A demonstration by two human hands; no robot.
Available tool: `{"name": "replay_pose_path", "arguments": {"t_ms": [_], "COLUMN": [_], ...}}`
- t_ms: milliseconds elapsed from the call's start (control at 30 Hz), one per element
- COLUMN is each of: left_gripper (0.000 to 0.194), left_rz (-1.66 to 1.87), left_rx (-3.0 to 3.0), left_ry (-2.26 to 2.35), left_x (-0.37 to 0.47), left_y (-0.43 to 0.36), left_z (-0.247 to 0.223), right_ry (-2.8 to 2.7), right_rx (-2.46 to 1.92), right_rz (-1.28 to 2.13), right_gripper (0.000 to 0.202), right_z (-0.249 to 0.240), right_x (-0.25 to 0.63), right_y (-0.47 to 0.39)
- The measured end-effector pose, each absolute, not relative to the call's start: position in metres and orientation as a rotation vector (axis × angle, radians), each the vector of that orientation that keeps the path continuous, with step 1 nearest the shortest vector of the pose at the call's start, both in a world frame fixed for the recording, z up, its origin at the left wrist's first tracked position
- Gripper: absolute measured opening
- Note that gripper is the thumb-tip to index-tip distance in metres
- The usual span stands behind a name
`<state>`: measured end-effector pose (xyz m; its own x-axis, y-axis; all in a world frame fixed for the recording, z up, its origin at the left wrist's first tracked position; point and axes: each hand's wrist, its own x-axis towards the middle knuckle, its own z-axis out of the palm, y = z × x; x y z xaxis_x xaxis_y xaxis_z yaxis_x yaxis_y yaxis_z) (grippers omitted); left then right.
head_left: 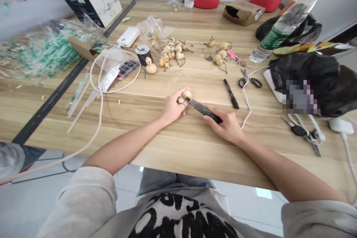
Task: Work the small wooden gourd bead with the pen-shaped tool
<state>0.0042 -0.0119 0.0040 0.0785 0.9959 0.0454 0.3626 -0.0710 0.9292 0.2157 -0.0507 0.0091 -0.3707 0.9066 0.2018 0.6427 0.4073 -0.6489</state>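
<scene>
My left hand [173,108] is closed around a small pale gourd [187,94], its fingers curled at the sides. My right hand [227,124] grips a dark grey, pen-shaped tool [203,109]. The tool's black tip meets or nearly meets the gourd; exact contact is too small to tell. Beyond the hands, several small gourds [173,49] with black cords lie in a cluster. One double-bulbed gourd [151,67] stands apart, beside a spool of black cord [143,52]. To the right are a few more gourds [219,58] and a capped black marker [231,93].
Scissors [249,79], keys [302,130], a black plastic bag [315,78] and a tilted water bottle [284,26] lie to the right. A looped white cable [102,115], a glue tube [109,78] and bagged green-and-clear packets [52,50] occupy the left. Boxes stand behind.
</scene>
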Motion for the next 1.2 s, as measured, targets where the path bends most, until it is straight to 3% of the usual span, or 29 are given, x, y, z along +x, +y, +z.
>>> {"name": "replay_pose_path", "arguments": {"t_ms": [1200], "left_gripper": [0.048], "left_rz": [1.006], "left_rx": [1.566], "left_ry": [1.381], "left_x": [0.0045], "left_y": [-0.0118], "left_z": [0.0037], "right_ry": [-2.135], "right_rx": [-1.284], "right_rz": [0.632], "right_gripper": [0.039], "right_z": [0.0084], "right_x": [0.2162], "right_y": [-0.0499]}}
